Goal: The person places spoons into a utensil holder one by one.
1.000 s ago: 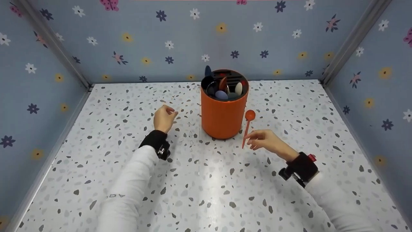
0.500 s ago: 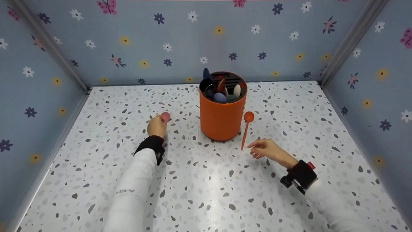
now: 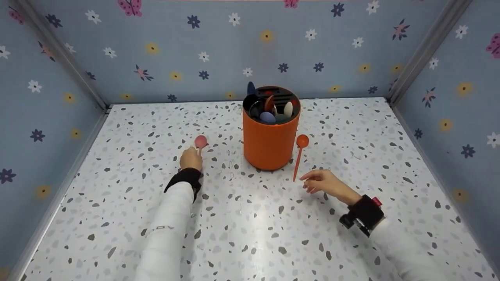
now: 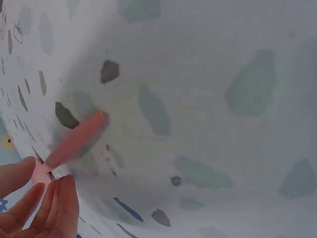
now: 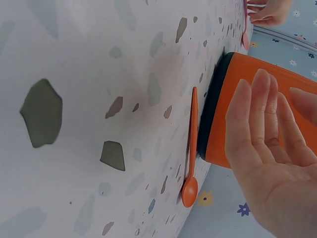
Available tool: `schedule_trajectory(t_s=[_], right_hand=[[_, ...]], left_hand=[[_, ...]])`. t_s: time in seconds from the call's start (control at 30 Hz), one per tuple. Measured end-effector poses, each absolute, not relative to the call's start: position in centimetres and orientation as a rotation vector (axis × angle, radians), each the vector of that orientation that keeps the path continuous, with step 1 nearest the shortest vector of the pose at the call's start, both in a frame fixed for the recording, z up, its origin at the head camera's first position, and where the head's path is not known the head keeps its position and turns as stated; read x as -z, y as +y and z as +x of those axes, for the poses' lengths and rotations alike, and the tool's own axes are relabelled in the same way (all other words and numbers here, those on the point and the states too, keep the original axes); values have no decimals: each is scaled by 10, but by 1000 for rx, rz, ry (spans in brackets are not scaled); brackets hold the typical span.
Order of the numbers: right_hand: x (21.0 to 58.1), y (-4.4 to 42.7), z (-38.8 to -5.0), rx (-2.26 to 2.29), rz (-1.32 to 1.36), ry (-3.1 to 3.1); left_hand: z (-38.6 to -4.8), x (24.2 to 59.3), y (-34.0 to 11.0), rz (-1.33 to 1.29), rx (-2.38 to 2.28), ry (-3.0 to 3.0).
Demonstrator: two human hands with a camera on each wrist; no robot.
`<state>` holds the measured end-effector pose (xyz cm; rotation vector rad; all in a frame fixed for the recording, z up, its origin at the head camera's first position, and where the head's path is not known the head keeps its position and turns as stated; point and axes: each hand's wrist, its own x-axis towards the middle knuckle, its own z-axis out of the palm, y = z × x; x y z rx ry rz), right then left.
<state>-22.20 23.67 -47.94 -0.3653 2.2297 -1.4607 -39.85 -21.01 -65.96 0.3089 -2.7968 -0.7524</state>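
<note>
On the left of the table lies a pink spoon (image 3: 200,141), its bowl pointing to the back wall. My left hand (image 3: 191,159) is low beside its handle. In the left wrist view, thumb and fingers are on either side of the spoon with a gap between them; whether they touch it is unclear. An orange spoon (image 3: 302,141) lies right of an orange utensil holder (image 3: 270,146). My right hand (image 3: 322,182) hovers near that spoon's handle end, fingers relaxed and holding nothing; the right wrist view shows its palm.
Several utensils with coloured ends, including a blue one (image 3: 250,88) and a cream one (image 3: 288,109), stand in the holder. The speckled white table (image 3: 250,218) is bounded by flower-patterned panels (image 3: 218,47) at the back and both sides.
My left hand has drawn back toward me, uncovering the pink spoon's bowl and part of its handle. My right hand has moved slightly back from the orange spoon, which stays put.
</note>
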Motion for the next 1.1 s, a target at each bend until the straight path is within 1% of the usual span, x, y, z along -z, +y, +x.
schedule_trajectory(t_s=[0.23,0.33,0.4,0.47,0.57,0.6,0.63,0.67,0.73,0.87,0.97,1.03,1.1], right_hand=[[479,238,-222,1448,-360,2225],[479,238,-223,1449,-362,2216],[479,238,-223,1452,-359,2213],[480,238,-223,1456,-355,2210],[480,239,-222,1463,-345,2209],[480,239,-221,1468,-339,2207],[479,239,-221,1470,-336,2206],[479,239,-221,1473,-331,2204],[478,240,-220,1476,-325,2201],[479,241,-220,1469,-326,2199],[479,241,-220,1463,-338,2199],[478,241,-220,1462,-346,2198],[477,240,-220,1465,-350,2197]], left_hand=[[-384,649,-210,301,800,-2768],[-390,655,-217,316,876,-2832],[-402,673,-227,304,883,-2863],[-423,705,-240,336,878,-2895],[-457,761,-265,315,901,-2889],[-463,771,-270,323,937,-2895],[-464,773,-273,349,980,-2907],[-461,767,-273,382,1023,-2915],[-440,734,-262,440,1151,-2916],[-362,603,-213,612,1567,-2904],[-315,525,-183,680,1881,-2788],[-301,501,-172,685,2018,-2707],[-295,490,-165,664,2101,-2660]])
